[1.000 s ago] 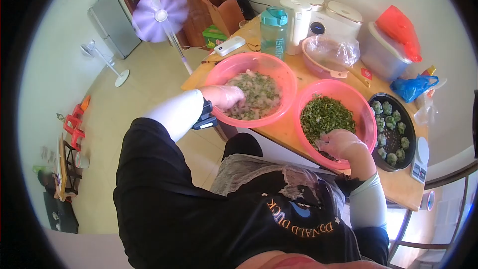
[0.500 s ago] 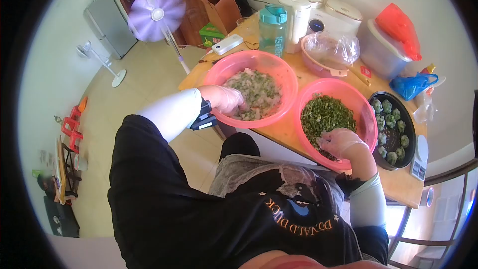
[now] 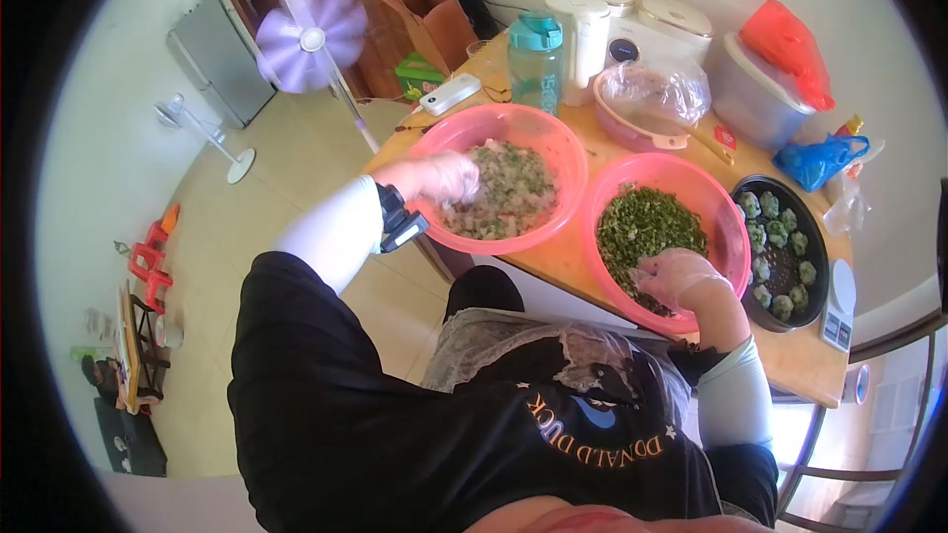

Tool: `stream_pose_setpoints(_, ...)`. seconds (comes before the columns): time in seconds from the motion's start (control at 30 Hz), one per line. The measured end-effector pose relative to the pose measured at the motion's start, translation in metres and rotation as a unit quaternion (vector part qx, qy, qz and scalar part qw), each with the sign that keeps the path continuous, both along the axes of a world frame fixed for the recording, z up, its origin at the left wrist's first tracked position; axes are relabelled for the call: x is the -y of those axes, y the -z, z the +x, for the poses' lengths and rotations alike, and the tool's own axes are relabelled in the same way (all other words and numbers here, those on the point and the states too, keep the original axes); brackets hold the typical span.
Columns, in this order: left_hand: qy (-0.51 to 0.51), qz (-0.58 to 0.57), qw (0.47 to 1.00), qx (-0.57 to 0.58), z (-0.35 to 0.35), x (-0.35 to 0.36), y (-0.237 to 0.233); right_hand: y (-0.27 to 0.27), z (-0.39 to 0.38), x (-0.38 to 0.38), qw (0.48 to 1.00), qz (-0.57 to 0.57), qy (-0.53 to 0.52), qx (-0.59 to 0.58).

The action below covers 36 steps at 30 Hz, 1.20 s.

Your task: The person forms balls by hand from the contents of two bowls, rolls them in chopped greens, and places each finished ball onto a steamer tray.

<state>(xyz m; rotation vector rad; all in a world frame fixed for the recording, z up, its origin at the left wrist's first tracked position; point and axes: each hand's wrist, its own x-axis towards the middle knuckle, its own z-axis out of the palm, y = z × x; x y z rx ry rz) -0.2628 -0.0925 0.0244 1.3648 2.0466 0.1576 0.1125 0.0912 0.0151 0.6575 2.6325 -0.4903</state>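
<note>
My left hand [image 3: 449, 178], in a clear plastic glove, is over the near-left side of a pink bowl [image 3: 571, 153]. Its fingers curl inward, slightly blurred; whatever they hold is hidden. Inside that bowl lies a pale diced mixture with green bits [image 3: 513, 190]. A second pink bowl [image 3: 729, 227] contains chopped greens [image 3: 647, 222]. My right hand [image 3: 676, 278], also gloved, rests low at that bowl's near side with fingers bent closed against the greens. What is inside them cannot be made out. Green-speckled balls [image 3: 777, 234] sit in a round dark pan [image 3: 795, 281] to the right.
Behind the bowls stand a teal bottle [image 3: 535, 64], white appliances [image 3: 671, 30] and a plastic-covered pink basin [image 3: 647, 123]. A kitchen scale [image 3: 838, 306] lies beside the pan, near a blue bag [image 3: 818, 162]. A purple fan [image 3: 312, 38] spins beyond the table.
My left hand has lifted out of the diced mixture and moved up and slightly left toward the bowl's rim. My right hand stays in nearly the same place at the greens.
</note>
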Motion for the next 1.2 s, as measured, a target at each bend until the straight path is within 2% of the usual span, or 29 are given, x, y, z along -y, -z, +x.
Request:
stream_pose_setpoints(0.03, -0.050, 0.042, 0.987, 0.147, -0.019, -0.001, 0.005, 0.001, -0.001, 0.000, 1.000, 0.001, -0.003, -0.001)
stream_pose_setpoints(0.07, -0.051, 0.043, 0.988, 0.143, -0.037, -0.001, 0.011, -0.001, -0.002, 0.000, 1.000, 0.002, -0.004, -0.006)
stream_pose_setpoints(0.13, -0.066, 0.167, 0.907, 0.381, -0.041, 0.002, -0.002, -0.003, -0.002, 0.004, 1.000, 0.011, 0.003, 0.005)
stream_pose_setpoints(0.17, -0.071, 0.202, 0.883, 0.417, -0.040, 0.004, -0.007, -0.001, -0.001, 0.003, 1.000, 0.012, 0.004, 0.001)
stream_pose_setpoints(0.2, -0.070, 0.203, 0.885, 0.414, -0.033, 0.006, -0.013, 0.003, 0.000, 0.001, 1.000, 0.014, -0.004, -0.008)
stream_pose_setpoints(0.27, -0.176, 0.277, 0.754, 0.569, -0.017, 0.006, -0.022, 0.002, 0.002, 0.001, 1.000, 0.019, -0.008, -0.019)
stream_pose_setpoints(0.3, -0.228, 0.328, 0.709, 0.581, -0.006, 0.001, -0.019, -0.004, 0.001, 0.004, 1.000, 0.010, -0.004, -0.007)
stream_pose_setpoints(0.33, -0.224, 0.329, 0.710, 0.581, 0.004, 0.001, -0.019, -0.008, 0.000, 0.006, 1.000, 0.001, 0.001, 0.007)
stream_pose_setpoints(0.4, -0.286, 0.371, 0.591, 0.657, 0.030, 0.005, -0.023, -0.013, 0.000, 0.007, 1.000, -0.008, 0.004, 0.011)
stream_pose_setpoints(0.43, -0.345, 0.408, 0.534, 0.655, 0.053, 0.000, -0.032, -0.014, 0.000, 0.007, 1.000, -0.020, 0.005, 0.018)
stream_pose_setpoints(0.47, -0.342, 0.409, 0.534, 0.657, 0.071, -0.002, -0.038, -0.010, 0.002, 0.004, 1.000, -0.017, 0.006, 0.017)
stream_pose_setpoints(0.53, -0.380, 0.464, 0.432, 0.674, 0.101, -0.005, -0.042, -0.005, 0.008, 0.001, 0.997, 0.025, -0.029, -0.064)
stream_pose_setpoints(0.57, -0.314, 0.445, 0.438, 0.715, 0.112, -0.004, -0.038, -0.017, 0.009, 0.003, 0.997, 0.029, -0.024, -0.063)
stream_pose_setpoints(0.63, -0.279, 0.446, 0.405, 0.748, 0.135, -0.023, -0.029, -0.067, 0.004, 0.028, 0.982, -0.052, 0.148, -0.104)
stream_pose_setpoints(0.67, -0.249, 0.443, 0.396, 0.765, 0.149, -0.033, -0.024, -0.059, 0.003, 0.027, 0.959, -0.027, 0.125, -0.254)
stream_pose_setpoints(0.7, -0.257, 0.411, 0.391, 0.783, 0.170, -0.039, -0.031, -0.048, 0.003, 0.025, 0.912, 0.002, 0.100, -0.397)
stream_pose_setpoints(0.73, -0.247, 0.430, 0.396, 0.773, 0.185, -0.056, -0.019, -0.049, 0.003, 0.031, 0.868, -0.135, 0.156, -0.451)
stream_pose_setpoints(0.77, -0.243, 0.421, 0.407, 0.773, 0.210, -0.061, -0.022, 0.020, -0.011, 0.007, 0.746, -0.204, 0.076, -0.629)
stream_pose_setpoints(0.8, -0.239, 0.412, 0.418, 0.774, 0.231, -0.065, -0.027, -0.017, -0.019, 0.048, 0.548, -0.495, 0.222, -0.636)
stream_pose_setpoints(0.83, -0.227, 0.398, 0.418, 0.785, 0.241, -0.077, -0.019, -0.016, -0.019, 0.049, 0.662, -0.306, 0.157, -0.666)
stream_pose_setpoints(0.87, -0.087, 0.554, 0.579, 0.593, 0.249, -0.093, -0.004, -0.008, -0.018, 0.044, 0.744, -0.103, 0.086, -0.655)
stream_pose_setpoints(0.9, 0.065, 0.658, 0.671, 0.336, 0.257, -0.104, 0.002, 0.005, -0.019, 0.040, 0.636, -0.261, 0.143, -0.712)
stream_pose_setpoints(0.93, 0.076, 0.655, 0.668, 0.344, 0.266, -0.104, -0.004, 0.019, -0.020, 0.035, 0.498, -0.410, 0.187, -0.741)
stream_pose_setpoints(0.97, 0.101, 0.670, 0.721, 0.143, 0.272, -0.097, -0.015, 0.029, -0.018, 0.031, 0.496, -0.401, 0.190, -0.746)
stream_pose_setpoints(1.0, 0.120, 0.658, 0.740, -0.068, 0.274, -0.092, -0.021, 0.031, -0.017, 0.030, 0.370, -0.571, 0.224, -0.698)
stream_pose_setpoints(1.03, 0.130, 0.559, 0.817, -0.063, 0.274, -0.093, -0.015, 0.033, -0.015, 0.028, 0.228, -0.716, 0.244, -0.613)
stream_pose_setpoints(1.07, 0.129, 0.560, 0.816, -0.063, 0.276, -0.091, -0.015, 0.034, -0.010, 0.027, 0.230, -0.715, 0.244, -0.613)
stream_pose_setpoints(1.13, 0.120, 0.559, 0.785, -0.240, 0.280, -0.087, -0.016, 0.016, -0.002, 0.036, 0.237, -0.760, 0.178, -0.578)
stream_pose_setpoints(1.2, 0.107, 0.537, 0.798, -0.252, 0.279, -0.092, -0.011, 0.016, 0.000, 0.035, 0.252, -0.750, 0.191, -0.580)
